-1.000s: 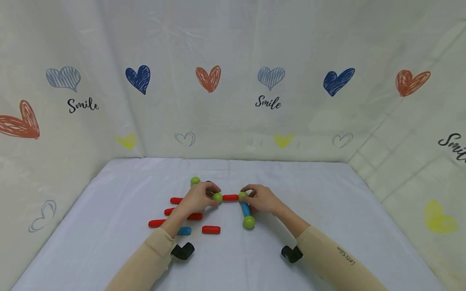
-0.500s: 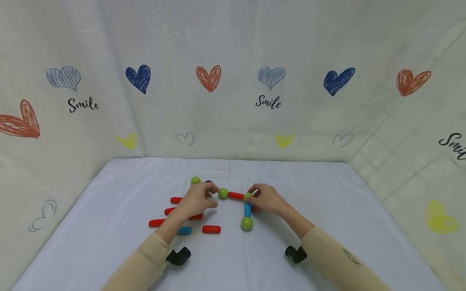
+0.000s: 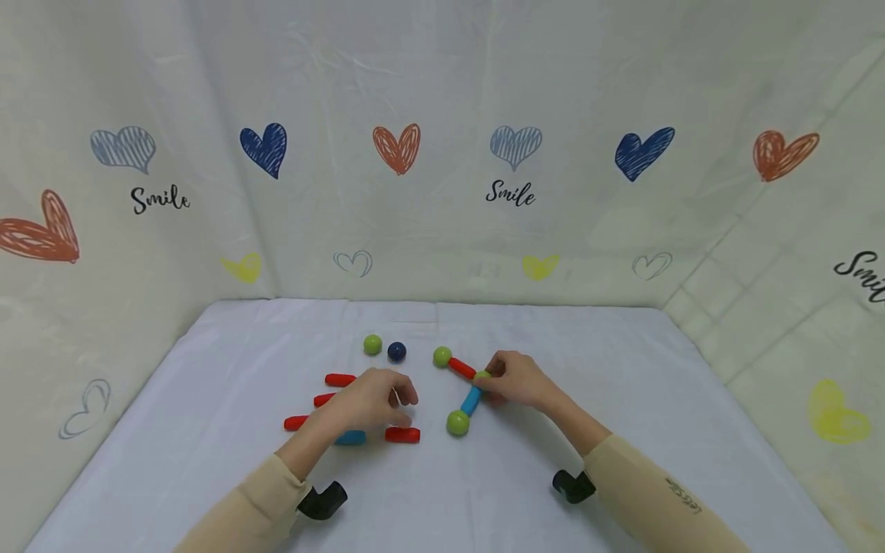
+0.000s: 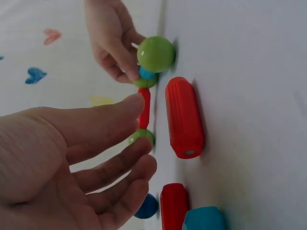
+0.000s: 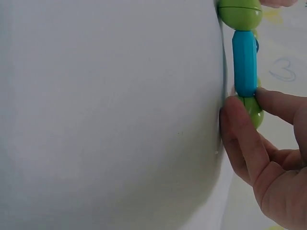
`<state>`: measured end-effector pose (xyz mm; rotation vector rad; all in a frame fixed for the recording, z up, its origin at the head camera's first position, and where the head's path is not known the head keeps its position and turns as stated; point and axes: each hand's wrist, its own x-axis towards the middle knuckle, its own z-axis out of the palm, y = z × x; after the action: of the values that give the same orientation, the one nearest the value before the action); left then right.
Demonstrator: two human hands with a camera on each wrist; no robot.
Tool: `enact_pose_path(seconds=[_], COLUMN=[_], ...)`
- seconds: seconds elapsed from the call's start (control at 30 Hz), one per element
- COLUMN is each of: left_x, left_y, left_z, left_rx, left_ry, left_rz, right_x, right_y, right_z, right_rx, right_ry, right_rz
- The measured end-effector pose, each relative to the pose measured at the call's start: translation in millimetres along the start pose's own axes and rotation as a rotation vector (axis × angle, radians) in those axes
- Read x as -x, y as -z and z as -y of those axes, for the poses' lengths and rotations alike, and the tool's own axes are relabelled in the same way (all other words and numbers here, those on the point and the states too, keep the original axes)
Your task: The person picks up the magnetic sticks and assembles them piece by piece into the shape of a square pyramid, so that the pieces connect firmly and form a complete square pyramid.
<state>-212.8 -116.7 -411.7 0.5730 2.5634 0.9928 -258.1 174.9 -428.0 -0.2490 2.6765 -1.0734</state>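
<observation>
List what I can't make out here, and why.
Head: left end of the loose blue rod, behind the left forearm.
Head: lettering on the right sleeve, too small to read surely.
Left wrist: rest of that rod, cut off by the bottom edge.
Right wrist: part of the pinched green ball, behind the right hand.

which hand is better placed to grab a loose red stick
Probably the left hand: it holds nothing and is near a red stick, while the right hand pinches a joined green ball.
</observation>
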Motion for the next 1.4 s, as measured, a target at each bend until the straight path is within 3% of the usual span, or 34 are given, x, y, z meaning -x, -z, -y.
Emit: enact_pose_path(seconds=[0.3,0.57,0.9,1.4], left_x=[8.5,9.8,9.3,6.1], left_y=[-2.9,-7.3,-9.8,-11.0], left_z=[-0.3,0.5,-0.3,1.0], left_rx=[-0.081,-0.11,-0.133,-0.157], left_ry=[-0.016,-0.045,-0.067,-0.087], left_rz=[0.078,0.09,0.106,0.104], right_x=[5.2,-5.5,-23.5,-22.3], right_y=[7.9,8.1,-5.0,-6.8], right_z=[0.2,4.3,8.0,12.3], right_rx=[-0.01,0.047,0.029,0.035], right_ry=[0.001,0.066,0.101,0.115], right_rz=[0.038,0.002,0.0,0.02])
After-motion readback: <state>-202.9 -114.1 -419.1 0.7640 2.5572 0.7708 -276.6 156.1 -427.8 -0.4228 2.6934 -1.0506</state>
